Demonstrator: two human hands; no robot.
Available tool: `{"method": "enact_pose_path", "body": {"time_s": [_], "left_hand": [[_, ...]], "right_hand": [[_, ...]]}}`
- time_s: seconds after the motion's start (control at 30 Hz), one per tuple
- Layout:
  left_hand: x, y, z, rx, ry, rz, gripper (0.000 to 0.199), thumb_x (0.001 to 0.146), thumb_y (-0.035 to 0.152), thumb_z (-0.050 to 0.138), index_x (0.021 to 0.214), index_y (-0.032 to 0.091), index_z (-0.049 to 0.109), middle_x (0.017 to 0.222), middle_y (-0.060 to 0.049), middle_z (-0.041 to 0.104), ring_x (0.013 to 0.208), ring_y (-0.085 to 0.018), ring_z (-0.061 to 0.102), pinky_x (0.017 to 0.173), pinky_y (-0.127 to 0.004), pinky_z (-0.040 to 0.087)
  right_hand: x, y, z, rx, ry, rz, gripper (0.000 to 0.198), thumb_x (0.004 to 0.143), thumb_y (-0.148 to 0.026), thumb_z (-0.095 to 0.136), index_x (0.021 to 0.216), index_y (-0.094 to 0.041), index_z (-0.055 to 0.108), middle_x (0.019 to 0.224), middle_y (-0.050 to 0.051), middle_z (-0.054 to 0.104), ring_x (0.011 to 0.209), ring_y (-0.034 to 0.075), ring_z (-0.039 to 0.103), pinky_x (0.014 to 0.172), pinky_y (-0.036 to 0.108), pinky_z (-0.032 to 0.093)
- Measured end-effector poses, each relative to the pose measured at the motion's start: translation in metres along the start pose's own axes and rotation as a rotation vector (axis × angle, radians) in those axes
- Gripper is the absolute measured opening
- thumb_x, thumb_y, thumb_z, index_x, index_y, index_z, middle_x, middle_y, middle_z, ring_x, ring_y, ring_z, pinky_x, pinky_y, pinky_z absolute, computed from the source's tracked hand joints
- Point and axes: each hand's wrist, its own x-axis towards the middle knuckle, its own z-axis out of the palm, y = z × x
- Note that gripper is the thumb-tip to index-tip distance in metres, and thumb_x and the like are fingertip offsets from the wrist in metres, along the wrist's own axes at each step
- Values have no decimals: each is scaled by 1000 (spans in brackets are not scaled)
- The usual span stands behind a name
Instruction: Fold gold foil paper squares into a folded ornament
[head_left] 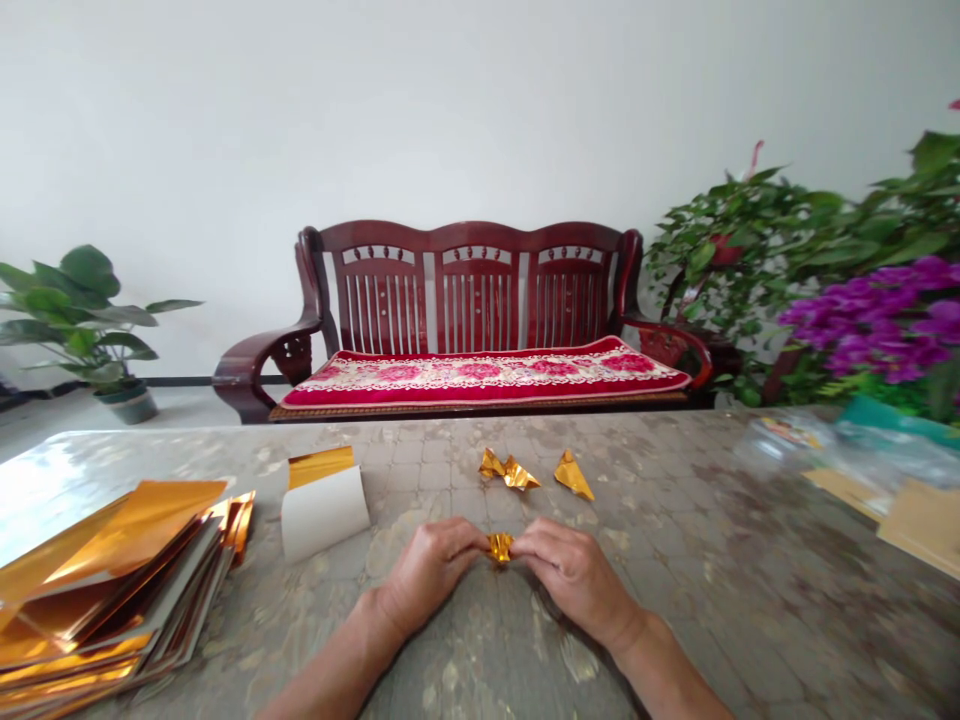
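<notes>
A small piece of folded gold foil paper point(500, 547) is pinched between my two hands, just above or on the table. My left hand point(429, 566) is closed on its left end, and my right hand point(574, 572) is closed on its right end. Only the shiny middle of the piece shows; the fingers cover both ends. Beyond my hands lie a crumpled folded gold piece point(511, 470) and a pointed folded gold piece point(574, 475). A loose sheet point(325, 512), with a pale side and a gold strip, curls on the table to the left.
A thick stack of gold foil sheets point(112, 580) fills the table's left side. Clear plastic packaging point(787, 440) and brown card point(924, 522) lie at the right. Past the patterned table point(420, 660) stands a wooden bench point(480, 300), with potted plants either side.
</notes>
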Motion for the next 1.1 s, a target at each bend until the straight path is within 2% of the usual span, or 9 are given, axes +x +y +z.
{"method": "enact_pose_path", "body": {"time_s": [0.23, 0.5, 0.77, 1.1], "left_hand": [[-4, 3, 4, -20, 10, -8, 19, 93, 21, 55, 92, 24, 74, 84, -3, 74, 78, -14, 68, 74, -21, 51], [-5, 9, 10, -53, 57, -66, 17, 88, 18, 58, 84, 23, 73, 76, 0, 73, 71, -13, 68, 69, -20, 51], [-5, 8, 15, -47, 46, -107, 18, 88, 18, 56, 82, 23, 72, 75, 1, 72, 68, -13, 66, 68, -20, 50], [-4, 11, 18, -57, 77, -104, 18, 86, 16, 56, 80, 23, 72, 74, 1, 73, 68, -13, 67, 68, -20, 49]], "right_hand": [[1, -8, 1, -48, -1, -31, 27, 97, -25, 49, 98, -27, 76, 83, 5, 70, 76, 17, 65, 70, 26, 49], [-1, -9, 8, 141, 61, -9, 26, 96, -24, 51, 102, -29, 76, 86, 4, 73, 78, 18, 67, 71, 27, 51], [-1, -11, 11, 72, 105, -2, 24, 95, -23, 53, 97, -29, 77, 85, 3, 76, 76, 18, 70, 71, 28, 53], [-2, -9, 19, 109, 151, 25, 25, 92, -18, 55, 94, -30, 76, 81, 2, 75, 74, 18, 69, 70, 28, 52]]}}
